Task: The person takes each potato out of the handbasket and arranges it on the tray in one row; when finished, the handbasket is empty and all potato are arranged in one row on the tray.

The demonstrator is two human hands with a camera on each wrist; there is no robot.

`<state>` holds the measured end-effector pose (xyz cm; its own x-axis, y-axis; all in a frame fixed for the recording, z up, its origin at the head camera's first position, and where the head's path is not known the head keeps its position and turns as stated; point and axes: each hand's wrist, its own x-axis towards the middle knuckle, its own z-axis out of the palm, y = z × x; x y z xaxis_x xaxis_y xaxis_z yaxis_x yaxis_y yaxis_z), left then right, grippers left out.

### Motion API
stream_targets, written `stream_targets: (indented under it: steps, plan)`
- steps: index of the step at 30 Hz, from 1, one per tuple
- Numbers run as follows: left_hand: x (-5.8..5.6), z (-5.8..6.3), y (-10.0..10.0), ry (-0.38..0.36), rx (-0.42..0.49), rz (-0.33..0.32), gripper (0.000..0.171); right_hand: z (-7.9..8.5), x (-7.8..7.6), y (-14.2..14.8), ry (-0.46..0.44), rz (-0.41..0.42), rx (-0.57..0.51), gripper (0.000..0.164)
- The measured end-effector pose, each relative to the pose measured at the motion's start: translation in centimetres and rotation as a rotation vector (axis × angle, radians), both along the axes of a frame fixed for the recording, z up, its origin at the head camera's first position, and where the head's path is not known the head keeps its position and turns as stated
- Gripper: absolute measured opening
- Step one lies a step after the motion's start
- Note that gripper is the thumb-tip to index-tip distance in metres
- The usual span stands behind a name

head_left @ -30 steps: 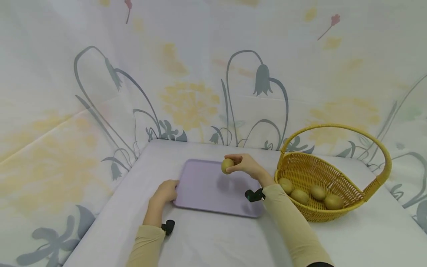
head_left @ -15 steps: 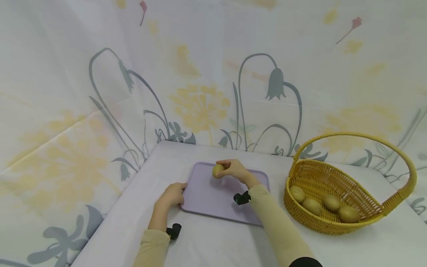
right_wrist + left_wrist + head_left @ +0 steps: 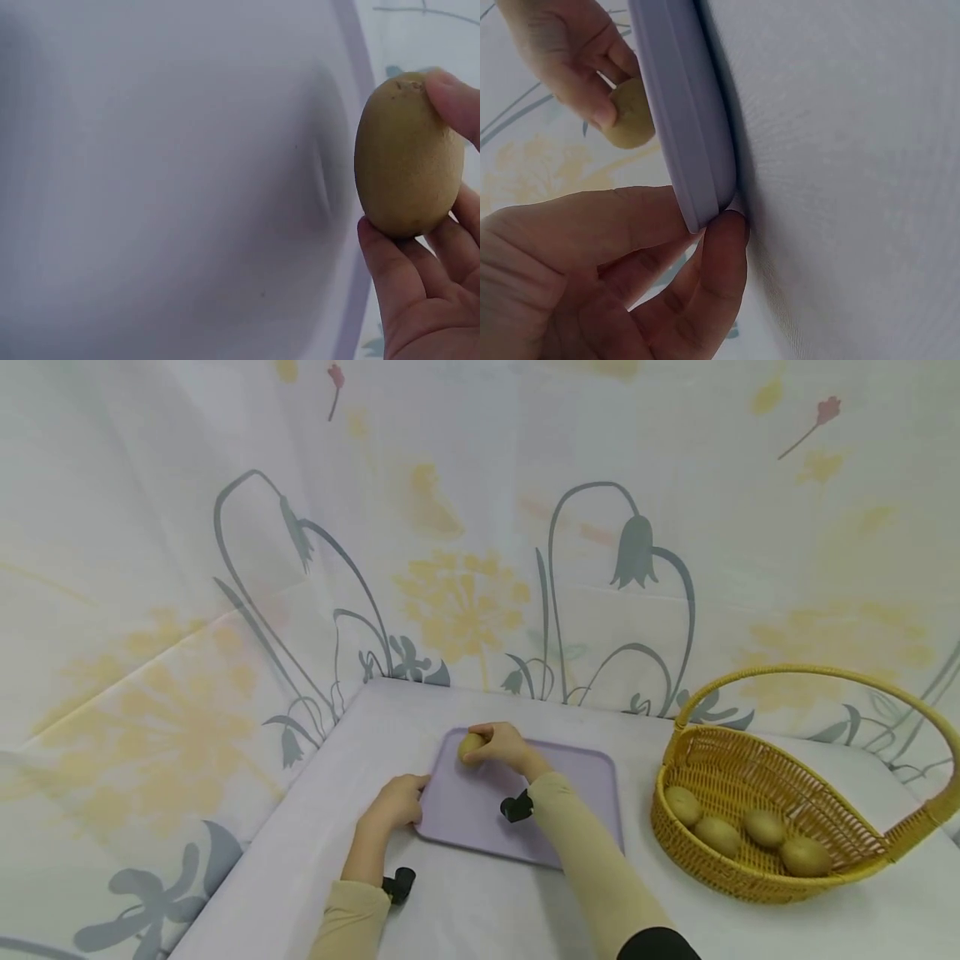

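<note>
My right hand (image 3: 501,750) pinches a kiwi (image 3: 409,157) between thumb and fingertips, over the far left part of a lilac tray (image 3: 480,814). Whether the fruit touches the tray is hard to tell; a shadow lies on the surface near it in the right wrist view. At the tray's left edge, my left hand (image 3: 397,802) grips the rim, with fingers above and below it in the left wrist view. That same view catches the kiwi (image 3: 630,116) just past the tray's side wall.
To the right of the tray stands a yellow wicker basket (image 3: 720,881) with a tall arched handle and several kiwis (image 3: 717,836) inside. The white-covered table (image 3: 480,910) meets a flower-patterned cloth wall (image 3: 480,527) at the back and left.
The right hand has carried the kiwi left and lower, from the tray's right half to its far left part. My left hand keeps its grip on the rim. The head view has shifted.
</note>
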<state>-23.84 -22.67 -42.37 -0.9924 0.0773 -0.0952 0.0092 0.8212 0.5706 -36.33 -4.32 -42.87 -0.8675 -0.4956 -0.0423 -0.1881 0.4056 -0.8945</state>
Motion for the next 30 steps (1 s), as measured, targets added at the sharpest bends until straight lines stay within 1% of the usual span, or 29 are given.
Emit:
stream_targets:
  steps: [5,13,20,25,30]
  plan:
    - [0.1,0.1,0.2,-0.004,-0.001,0.006,0.066,-0.3,0.1,-0.7,0.025,-0.033,0.030,0.060]
    - [0.0,0.0,0.2,-0.009,-0.009,0.008,0.066,-0.7,0.1,-1.2,0.062,-0.061,0.055,0.060]
    - [0.1,0.3,0.3,-0.007,-0.010,0.008,0.065,-0.6,0.5,-1.4,0.063,-0.104,0.062,0.058]
    - [0.3,0.4,0.4,-0.003,-0.010,0.011,0.064,-0.7,0.7,-1.5,0.061,-0.109,0.078,0.061]
    - [0.4,0.4,0.3,-0.002,-0.005,0.016,0.064,-0.2,1.0,-1.0,0.069,-0.118,0.054,0.064]
